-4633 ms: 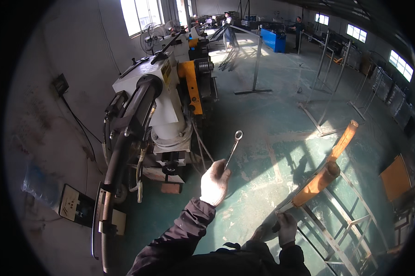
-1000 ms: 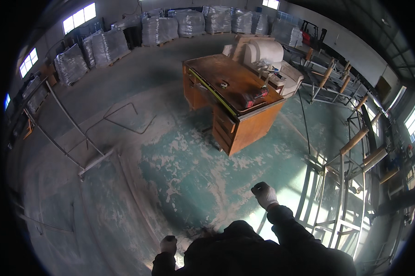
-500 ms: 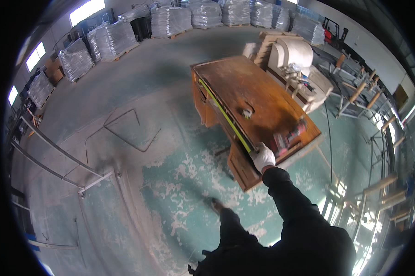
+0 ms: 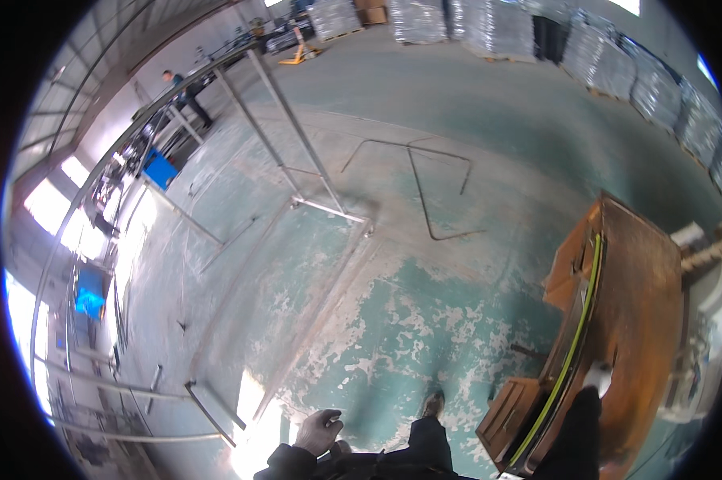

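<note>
My left hand, which looks bare, hangs over the floor at the lower middle, loosely curled with nothing visible in it. On the right stands a worn brown wooden desk. My right arm reaches over its top, and the white-gloved right hand is at the middle of the desktop beside a small dark ring-shaped mark or item. My sleeve and the blur hide its fingers. A yellow-green strip, like a tape measure blade, runs along the desk's near long edge. Drawer fronts show below.
Metal tube frames stand at left. Bent rods lie on the peeling green floor. Wrapped pallets line the back, near a yellow pallet jack. Another person is far left. A pale armchair stands beyond the desk.
My view has swung left, so the desk now sits at the right. My right hand has left the desk's near edge for the middle of its top. My left hand has come into view.
</note>
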`<state>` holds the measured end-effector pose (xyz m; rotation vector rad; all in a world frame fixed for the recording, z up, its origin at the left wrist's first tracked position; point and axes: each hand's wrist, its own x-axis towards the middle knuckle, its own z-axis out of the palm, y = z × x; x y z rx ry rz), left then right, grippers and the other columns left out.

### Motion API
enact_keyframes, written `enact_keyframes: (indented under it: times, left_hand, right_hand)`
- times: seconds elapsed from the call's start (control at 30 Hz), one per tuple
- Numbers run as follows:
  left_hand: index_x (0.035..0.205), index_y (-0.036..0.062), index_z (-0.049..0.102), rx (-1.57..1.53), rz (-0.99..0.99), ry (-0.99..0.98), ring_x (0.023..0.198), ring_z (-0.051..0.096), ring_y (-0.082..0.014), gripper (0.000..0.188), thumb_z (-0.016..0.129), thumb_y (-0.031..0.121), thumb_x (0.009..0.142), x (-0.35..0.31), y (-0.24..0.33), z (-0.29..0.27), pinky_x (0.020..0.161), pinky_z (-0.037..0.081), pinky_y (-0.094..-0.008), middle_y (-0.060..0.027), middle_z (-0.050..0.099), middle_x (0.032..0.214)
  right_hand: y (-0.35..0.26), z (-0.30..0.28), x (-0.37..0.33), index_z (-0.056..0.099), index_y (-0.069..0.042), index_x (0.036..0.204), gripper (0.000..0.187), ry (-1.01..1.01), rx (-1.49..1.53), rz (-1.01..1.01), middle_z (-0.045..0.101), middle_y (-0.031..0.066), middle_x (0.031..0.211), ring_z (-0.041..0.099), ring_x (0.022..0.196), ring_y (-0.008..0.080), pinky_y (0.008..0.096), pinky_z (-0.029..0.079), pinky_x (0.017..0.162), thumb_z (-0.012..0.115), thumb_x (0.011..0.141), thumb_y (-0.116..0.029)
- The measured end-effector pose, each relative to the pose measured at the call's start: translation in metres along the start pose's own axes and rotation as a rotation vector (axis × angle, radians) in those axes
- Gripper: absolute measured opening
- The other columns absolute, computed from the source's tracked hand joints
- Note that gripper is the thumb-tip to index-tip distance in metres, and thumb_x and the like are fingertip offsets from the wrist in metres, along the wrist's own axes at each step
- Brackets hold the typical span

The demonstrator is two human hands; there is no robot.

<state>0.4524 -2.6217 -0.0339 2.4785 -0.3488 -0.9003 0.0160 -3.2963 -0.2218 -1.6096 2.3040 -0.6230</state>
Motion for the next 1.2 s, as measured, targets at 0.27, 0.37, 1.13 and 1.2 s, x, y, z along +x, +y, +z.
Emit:
enact_keyframes:
  times: [0.27,0.37,1.13,1.2]
  left_hand:
    - [0.146,0.0056,0.077,-0.137,0.195,0.075,0.123,0.077,-0.0372,0.054,0.085,0.026,0.097,-0.048,0.031,-0.014,0.106,0.062,-0.0472,-0.018,0.078,0.139]
    - [0.153,0.0051,0.07,-0.05,0.346,0.152,0.135,0.073,-0.0394,0.062,0.088,0.022,0.096,-0.089,0.017,-0.03,0.111,0.061,-0.0485,-0.019,0.073,0.15]
    - [0.149,0.0149,0.073,-0.658,-0.421,0.981,0.121,0.076,-0.0433,0.054,0.085,0.021,0.096,-0.482,-0.553,-0.122,0.099,0.063,-0.0512,-0.0176,0.076,0.132]
    - [0.154,0.0182,0.072,-0.618,-0.505,0.963,0.125,0.075,-0.0413,0.064,0.089,0.025,0.093,-0.496,-0.604,-0.139,0.101,0.062,-0.0519,-0.0206,0.075,0.134]
  right_hand:
    - [-0.133,-0.045,-0.293,0.081,0.001,0.135,0.046,-1.082,0.601,-0.384,0.083,0.0124,0.113,0.076,0.097,0.0219,0.0377,0.061,0.088,0.078,0.106,-0.035]
    - [-0.192,-0.07,-0.458,0.081,0.003,0.135,0.061,-1.408,0.274,-0.87,0.086,0.022,0.117,0.082,0.109,0.028,0.0399,0.063,0.099,0.086,0.101,-0.048]
    - [-0.054,-0.257,-1.288,0.076,0.004,0.135,0.04,-2.635,-0.718,-0.947,0.085,0.0115,0.117,0.079,0.098,0.0177,0.0327,0.062,0.083,0.083,0.11,-0.027]
    - [-0.047,-0.244,-1.354,0.076,0.003,0.136,0.037,-2.667,-0.807,-0.866,0.085,0.0116,0.117,0.078,0.096,0.017,0.0321,0.061,0.081,0.081,0.112,-0.025]
